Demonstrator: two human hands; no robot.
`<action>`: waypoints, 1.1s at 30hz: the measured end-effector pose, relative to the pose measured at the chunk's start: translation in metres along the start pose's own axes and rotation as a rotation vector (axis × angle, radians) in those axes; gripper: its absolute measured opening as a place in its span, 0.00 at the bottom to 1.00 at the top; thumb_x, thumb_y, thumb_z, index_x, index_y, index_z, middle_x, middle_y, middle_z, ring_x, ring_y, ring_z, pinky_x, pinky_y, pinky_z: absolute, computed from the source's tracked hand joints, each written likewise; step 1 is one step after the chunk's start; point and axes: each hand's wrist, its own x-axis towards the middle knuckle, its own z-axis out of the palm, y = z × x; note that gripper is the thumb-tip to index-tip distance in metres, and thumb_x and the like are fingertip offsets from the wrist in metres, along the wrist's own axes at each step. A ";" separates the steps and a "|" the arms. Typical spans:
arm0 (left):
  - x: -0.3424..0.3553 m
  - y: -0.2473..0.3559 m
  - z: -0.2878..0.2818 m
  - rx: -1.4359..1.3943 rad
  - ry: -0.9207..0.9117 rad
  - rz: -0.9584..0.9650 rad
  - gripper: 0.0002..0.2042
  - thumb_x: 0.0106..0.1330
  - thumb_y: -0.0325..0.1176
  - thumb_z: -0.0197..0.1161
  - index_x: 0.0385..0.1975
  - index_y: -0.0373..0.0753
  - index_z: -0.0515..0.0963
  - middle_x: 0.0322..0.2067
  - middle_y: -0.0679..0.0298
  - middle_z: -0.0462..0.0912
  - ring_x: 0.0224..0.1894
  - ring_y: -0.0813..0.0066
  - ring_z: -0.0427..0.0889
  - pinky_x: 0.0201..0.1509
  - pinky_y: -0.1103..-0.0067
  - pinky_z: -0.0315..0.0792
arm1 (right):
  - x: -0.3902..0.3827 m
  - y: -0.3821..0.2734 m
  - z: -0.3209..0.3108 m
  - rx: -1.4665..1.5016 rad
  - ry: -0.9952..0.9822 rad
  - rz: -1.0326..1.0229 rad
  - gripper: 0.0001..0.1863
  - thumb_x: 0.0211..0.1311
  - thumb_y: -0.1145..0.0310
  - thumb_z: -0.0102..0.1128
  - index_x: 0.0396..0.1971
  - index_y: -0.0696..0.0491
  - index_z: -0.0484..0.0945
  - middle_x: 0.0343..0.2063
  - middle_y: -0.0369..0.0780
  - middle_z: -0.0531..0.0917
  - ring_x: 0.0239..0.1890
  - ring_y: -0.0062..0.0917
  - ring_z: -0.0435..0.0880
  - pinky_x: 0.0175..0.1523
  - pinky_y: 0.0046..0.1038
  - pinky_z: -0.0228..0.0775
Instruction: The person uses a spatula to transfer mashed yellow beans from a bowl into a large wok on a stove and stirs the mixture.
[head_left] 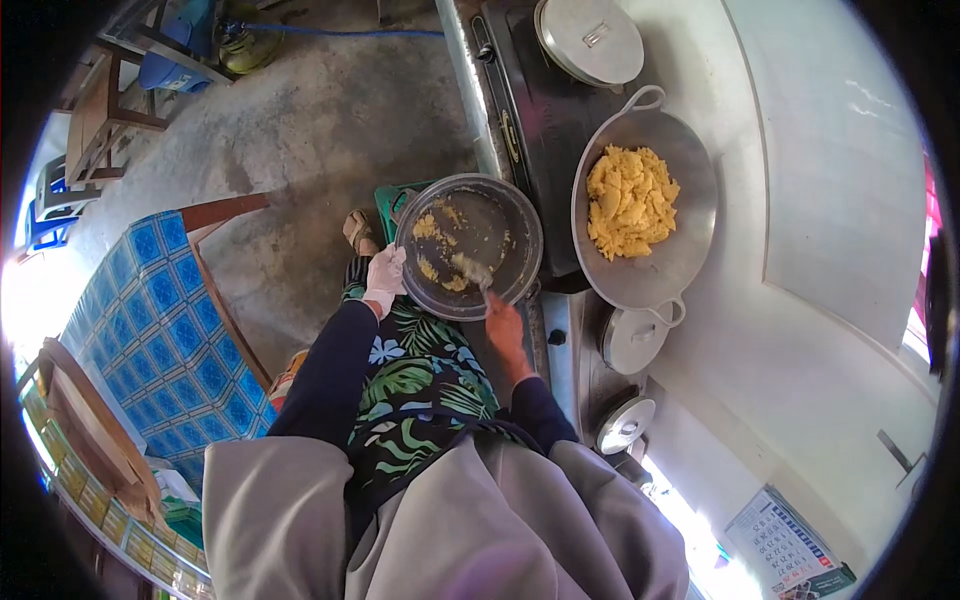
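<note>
holding the plate (468, 250) by its left rim, the gloved left hand (384, 280) is closed on it. right hand (503, 325), closed on a spoon (474, 272), scrapes yellow mash toward the wok (645, 195) at right on the stove (540, 110).

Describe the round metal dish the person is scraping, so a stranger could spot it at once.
Start at the black stove along the grey wall. At its near-left corner, over the floor, the left hand holds a shallow round metal dish, and the right hand scrapes inside it. Unlike the handled wok heaped with yellow food beside it, it holds only scattered yellow scraps.
</note>
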 end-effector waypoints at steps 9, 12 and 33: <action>0.001 -0.001 -0.002 0.178 -0.029 0.016 0.16 0.64 0.39 0.55 0.41 0.31 0.74 0.28 0.63 0.78 0.30 0.78 0.74 0.35 0.80 0.67 | 0.035 0.013 -0.032 -0.147 0.025 0.079 0.23 0.56 0.69 0.47 0.55 0.50 0.67 0.27 0.51 0.80 0.32 0.49 0.79 0.37 0.46 0.70; -0.021 0.021 0.048 0.269 -0.077 -0.035 0.14 0.65 0.38 0.55 0.39 0.31 0.73 0.29 0.65 0.76 0.31 0.80 0.73 0.36 0.82 0.67 | -0.008 0.059 0.015 0.020 0.030 0.242 0.22 0.56 0.69 0.49 0.53 0.52 0.70 0.30 0.50 0.81 0.35 0.48 0.80 0.39 0.43 0.71; 0.008 -0.007 0.010 -0.002 -0.135 -0.006 0.10 0.66 0.38 0.53 0.32 0.36 0.74 0.24 0.73 0.70 0.26 0.85 0.68 0.31 0.83 0.64 | 0.001 0.054 -0.052 0.266 0.187 0.040 0.19 0.59 0.67 0.51 0.51 0.51 0.73 0.35 0.53 0.79 0.41 0.46 0.78 0.44 0.39 0.69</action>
